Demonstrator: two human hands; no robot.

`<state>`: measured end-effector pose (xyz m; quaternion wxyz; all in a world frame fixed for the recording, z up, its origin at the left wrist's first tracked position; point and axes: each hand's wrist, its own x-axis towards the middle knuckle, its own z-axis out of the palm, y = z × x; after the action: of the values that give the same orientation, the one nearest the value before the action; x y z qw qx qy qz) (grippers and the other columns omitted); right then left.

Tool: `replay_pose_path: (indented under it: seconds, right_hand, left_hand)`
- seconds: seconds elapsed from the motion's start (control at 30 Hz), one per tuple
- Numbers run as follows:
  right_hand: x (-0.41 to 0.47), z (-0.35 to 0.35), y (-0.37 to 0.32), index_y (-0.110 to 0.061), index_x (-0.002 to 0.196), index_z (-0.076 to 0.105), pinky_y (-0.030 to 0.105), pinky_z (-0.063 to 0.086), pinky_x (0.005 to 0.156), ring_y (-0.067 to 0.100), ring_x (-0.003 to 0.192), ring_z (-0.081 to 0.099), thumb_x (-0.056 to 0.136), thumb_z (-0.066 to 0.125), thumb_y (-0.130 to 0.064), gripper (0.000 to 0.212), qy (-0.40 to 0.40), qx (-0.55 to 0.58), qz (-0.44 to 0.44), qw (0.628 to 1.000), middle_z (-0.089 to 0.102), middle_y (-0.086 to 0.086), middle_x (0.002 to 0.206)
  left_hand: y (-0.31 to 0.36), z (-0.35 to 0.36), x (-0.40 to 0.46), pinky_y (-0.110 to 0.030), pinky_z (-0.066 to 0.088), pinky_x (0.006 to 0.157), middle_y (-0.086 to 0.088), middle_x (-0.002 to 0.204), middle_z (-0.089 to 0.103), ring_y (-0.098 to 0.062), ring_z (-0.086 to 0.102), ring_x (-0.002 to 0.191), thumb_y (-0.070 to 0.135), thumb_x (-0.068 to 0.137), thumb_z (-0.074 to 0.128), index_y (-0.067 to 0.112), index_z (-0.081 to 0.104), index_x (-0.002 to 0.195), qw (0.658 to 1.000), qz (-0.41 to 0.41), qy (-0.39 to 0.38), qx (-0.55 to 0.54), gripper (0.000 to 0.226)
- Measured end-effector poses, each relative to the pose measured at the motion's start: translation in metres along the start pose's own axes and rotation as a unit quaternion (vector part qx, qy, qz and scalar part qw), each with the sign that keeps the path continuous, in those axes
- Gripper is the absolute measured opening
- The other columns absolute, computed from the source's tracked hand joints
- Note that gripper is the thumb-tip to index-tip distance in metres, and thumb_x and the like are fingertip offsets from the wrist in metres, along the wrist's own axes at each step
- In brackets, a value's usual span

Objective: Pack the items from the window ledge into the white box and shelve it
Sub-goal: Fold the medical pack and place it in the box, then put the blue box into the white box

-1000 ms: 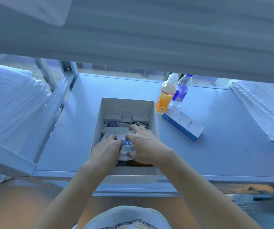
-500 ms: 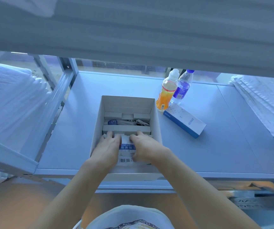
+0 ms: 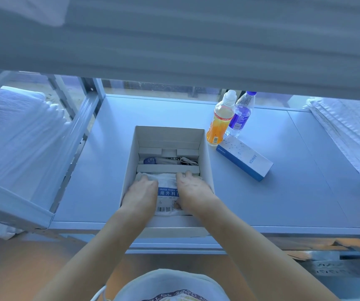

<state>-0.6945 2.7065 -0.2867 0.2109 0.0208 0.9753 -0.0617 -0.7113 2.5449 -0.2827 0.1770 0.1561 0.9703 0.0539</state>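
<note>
Left hand (image 3: 141,193): lying palm-down on the left half of the pack (image 3: 167,193), fingers fairly straight, pressing it down into the box (image 3: 129,170) rather than gripping.
Right hand (image 3: 193,189): doing the same on the right half, fingers loosely bent over the pack's far edge; can't tell if they're hooking under it.
Pack: sitting in the box's near compartment, blue label strip and barcode showing between the hands.
Box: open, sitting on the ledge (image 3: 100,170) at its front edge, cardboard dividers inside, small blue item and cords lying in the middle slot.
Anker carton (image 3: 245,157): lying on the ledge just right of the box.
Bottles: orange one (image 3: 220,120) and clear one (image 3: 241,115) standing together behind the carton.
Towels (image 3: 348,129): folded at far right.
</note>
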Motion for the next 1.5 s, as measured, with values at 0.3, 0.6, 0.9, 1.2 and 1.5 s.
replay_pose_path:
  seconds: [0.3, 0.6, 0.9, 1.2, 1.5]
  right_hand:
    - [-0.003, 0.008, 0.003, -0.008, 0.148, 0.036, 0.043, 0.046, 0.095, 0.037, 0.124, 0.049, 0.094, 0.057, -0.009, 0.058, -0.044, 0.027, -0.032, 0.998, 0.048, 0.016, 0.135]
    - [-0.028, -0.002, 0.004, -0.01, 0.153, 0.029, 0.051, 0.033, 0.117, 0.032, 0.141, 0.035, 0.089, 0.062, -0.009, 0.072, 0.046, -0.049, -0.062, 0.996, 0.036, 0.013, 0.151]
    - [-0.074, -0.016, 0.036, -0.021, 0.16, 0.03, 0.044, 0.001, 0.131, 0.019, 0.161, -0.001, 0.097, 0.067, -0.034, 0.074, 0.145, 0.035, -0.127, 0.981, 0.016, 0.003, 0.171]
    - [-0.088, -0.037, 0.086, -0.03, 0.159, 0.036, 0.037, 0.013, 0.128, 0.007, 0.157, 0.008, 0.101, 0.061, -0.046, 0.065, 0.181, 0.173, -0.089, 0.964, 0.018, -0.013, 0.17]
    - [-0.092, -0.045, 0.145, -0.029, 0.157, 0.04, 0.03, 0.019, 0.124, 0.012, 0.155, 0.02, 0.1, 0.063, -0.043, 0.064, 0.192, 0.184, -0.021, 0.964, 0.024, -0.011, 0.168]
  left_hand:
    - [-0.007, 0.017, 0.004, -0.047, 0.036, 0.116, -0.014, 0.167, 0.017, -0.036, 0.021, 0.15, -0.003, 0.093, 0.038, 0.019, 0.016, 0.16, 0.995, 0.068, -0.071, 0.023, 0.074]
    - [-0.009, 0.014, -0.003, -0.041, 0.031, 0.121, -0.012, 0.169, 0.014, -0.033, 0.011, 0.156, 0.01, 0.1, 0.052, 0.02, 0.021, 0.158, 0.997, 0.075, -0.018, -0.02, 0.067]
    - [-0.005, -0.018, -0.029, -0.031, 0.009, 0.126, -0.001, 0.173, 0.005, -0.02, 0.001, 0.159, 0.026, 0.101, 0.062, 0.026, 0.018, 0.163, 0.987, 0.109, 0.067, -0.095, 0.076]
    - [0.035, -0.028, -0.029, -0.037, 0.016, 0.127, 0.0, 0.172, 0.011, -0.021, 0.003, 0.159, 0.039, 0.102, 0.058, 0.027, 0.024, 0.161, 0.981, 0.141, 0.09, -0.101, 0.07]
    - [0.098, -0.035, -0.015, -0.034, 0.015, 0.127, 0.0, 0.169, 0.023, -0.022, 0.011, 0.158, 0.04, 0.103, 0.055, 0.025, 0.03, 0.16, 0.968, 0.192, 0.123, -0.107, 0.065]
